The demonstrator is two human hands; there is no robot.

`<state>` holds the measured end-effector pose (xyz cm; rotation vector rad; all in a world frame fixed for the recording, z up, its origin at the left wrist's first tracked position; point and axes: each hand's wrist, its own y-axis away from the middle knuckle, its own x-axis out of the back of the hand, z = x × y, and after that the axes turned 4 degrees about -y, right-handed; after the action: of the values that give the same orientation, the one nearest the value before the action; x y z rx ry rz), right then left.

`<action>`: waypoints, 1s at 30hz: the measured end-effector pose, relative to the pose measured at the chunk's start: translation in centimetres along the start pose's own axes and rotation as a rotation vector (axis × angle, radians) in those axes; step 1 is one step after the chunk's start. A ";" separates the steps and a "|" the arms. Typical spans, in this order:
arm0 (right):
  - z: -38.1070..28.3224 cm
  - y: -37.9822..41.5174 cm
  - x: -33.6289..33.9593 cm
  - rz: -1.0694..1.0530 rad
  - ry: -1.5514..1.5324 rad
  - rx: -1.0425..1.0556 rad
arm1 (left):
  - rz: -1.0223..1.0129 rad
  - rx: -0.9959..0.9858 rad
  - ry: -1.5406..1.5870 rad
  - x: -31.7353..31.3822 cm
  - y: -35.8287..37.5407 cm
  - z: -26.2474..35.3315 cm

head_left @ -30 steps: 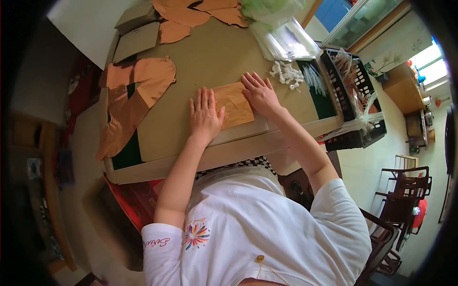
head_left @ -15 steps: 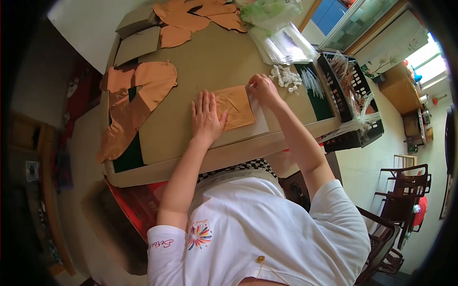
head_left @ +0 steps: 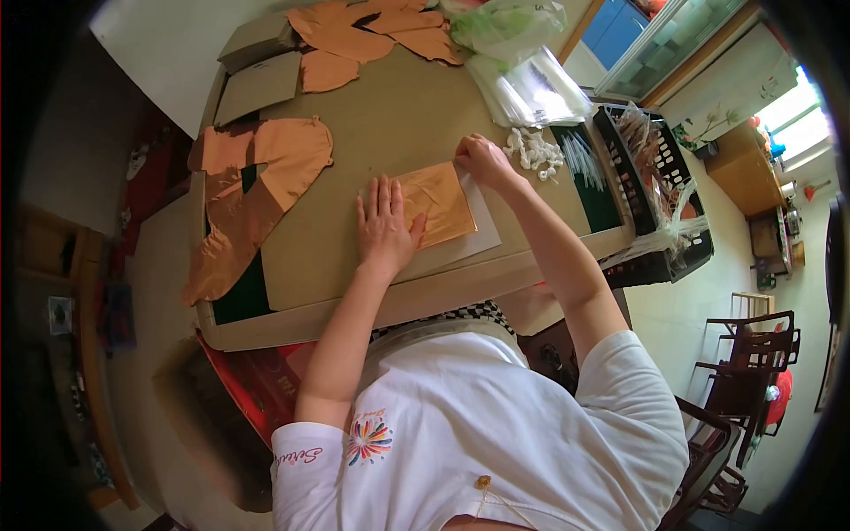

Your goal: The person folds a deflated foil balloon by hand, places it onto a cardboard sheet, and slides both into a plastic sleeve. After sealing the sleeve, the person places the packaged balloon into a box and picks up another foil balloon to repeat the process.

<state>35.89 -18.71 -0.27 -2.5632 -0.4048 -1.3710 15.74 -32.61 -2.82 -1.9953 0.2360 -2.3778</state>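
Note:
A copper-coloured foil balloon (head_left: 443, 199), folded to a flat rectangle with a creased top, lies before me on the cardboard-covered table. A white sheet (head_left: 483, 226) sticks out from beneath its right side. My left hand (head_left: 385, 226) lies flat over the balloon's left part, fingers stretched out. At the far right corner my right hand (head_left: 487, 165) has its fingers pinched together on the balloon's edge; the fingertips are partly hidden. Other flat foil balloons are at the left (head_left: 292, 146) and the far side (head_left: 345, 40) of the table.
Right of my right hand lie small white pieces (head_left: 536, 150) and clear straws (head_left: 580, 159). Clear plastic sleeves (head_left: 531, 88) and a green bag (head_left: 509, 31) sit behind them. A black crate (head_left: 620, 159) stands at the right edge. Grey-brown cards (head_left: 257, 88) are stacked far left.
My right hand stays at the corner, its fingers curled in more. The balloon's surface shows different creases and brighter shine. The whole view has shifted slightly.

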 end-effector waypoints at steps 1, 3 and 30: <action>-0.1 0.1 -0.4 0.056 0.110 0.127 | 0.006 0.003 -0.011 0.1 0.0 0.0; -0.4 0.7 -1.4 0.169 0.331 0.381 | 0.018 0.008 -0.031 0.2 0.1 0.2; 1.6 -1.2 3.9 -0.375 -0.245 -0.159 | 0.050 0.017 0.090 0.0 0.1 -0.1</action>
<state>38.78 -16.56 2.22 -2.9079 -0.8906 -1.2389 15.65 -32.69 -2.85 -1.8545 0.2646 -2.4332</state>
